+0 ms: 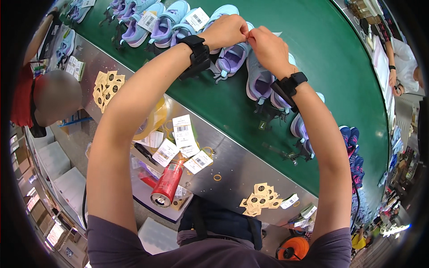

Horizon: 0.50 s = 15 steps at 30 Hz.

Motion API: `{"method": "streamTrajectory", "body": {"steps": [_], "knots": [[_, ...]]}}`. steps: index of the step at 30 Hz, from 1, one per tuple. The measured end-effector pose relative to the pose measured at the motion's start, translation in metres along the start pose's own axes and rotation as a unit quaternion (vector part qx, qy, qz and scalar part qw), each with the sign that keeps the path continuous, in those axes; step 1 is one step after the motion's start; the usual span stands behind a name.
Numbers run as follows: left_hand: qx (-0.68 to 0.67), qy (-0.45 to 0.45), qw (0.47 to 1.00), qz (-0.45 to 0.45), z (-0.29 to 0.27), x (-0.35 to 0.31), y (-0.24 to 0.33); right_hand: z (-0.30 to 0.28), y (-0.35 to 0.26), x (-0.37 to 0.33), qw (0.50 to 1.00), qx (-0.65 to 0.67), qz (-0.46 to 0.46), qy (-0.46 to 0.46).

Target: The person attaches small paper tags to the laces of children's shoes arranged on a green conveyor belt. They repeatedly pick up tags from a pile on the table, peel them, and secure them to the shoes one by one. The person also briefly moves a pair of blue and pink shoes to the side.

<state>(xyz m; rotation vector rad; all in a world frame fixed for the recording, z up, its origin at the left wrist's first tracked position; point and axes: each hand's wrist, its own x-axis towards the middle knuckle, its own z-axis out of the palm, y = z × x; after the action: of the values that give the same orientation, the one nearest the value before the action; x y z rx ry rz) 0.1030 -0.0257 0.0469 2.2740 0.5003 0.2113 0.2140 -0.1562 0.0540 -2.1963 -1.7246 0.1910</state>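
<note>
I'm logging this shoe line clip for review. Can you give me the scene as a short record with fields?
Setting: green conveyor belt with a steel bench along its near edge
Left hand: raised over the belt, fingertips pinched, meeting the right hand
Right hand: pinched against the left; what they pinch is too small to tell
Below the hands: lilac and blue shoes in a row
On the bench: paper tags, tan sticker piles, red can, rubber band
Wrists: black bands
</note>
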Motion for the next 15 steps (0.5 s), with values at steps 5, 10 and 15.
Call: {"method": "streamTrajectory", "body": {"steps": [5, 10, 15], "knots": [[0.191, 0.098, 0.965, 0.15, 0.007, -0.013, -0.002, -0.006, -0.007, 0.007, 0.994, -0.041, -0.057, 0.081], [0.146, 0.103, 0.983, 0.032, -0.006, -0.016, 0.014, 0.002, 0.011, 0.021, 0.962, 0.26, -0.012, 0.08], [-0.488, 0.028, 0.853, -0.181, -0.037, -0.021, 0.005, -0.024, 0.001, 0.018, 0.616, 0.758, 0.205, -0.059]]}}
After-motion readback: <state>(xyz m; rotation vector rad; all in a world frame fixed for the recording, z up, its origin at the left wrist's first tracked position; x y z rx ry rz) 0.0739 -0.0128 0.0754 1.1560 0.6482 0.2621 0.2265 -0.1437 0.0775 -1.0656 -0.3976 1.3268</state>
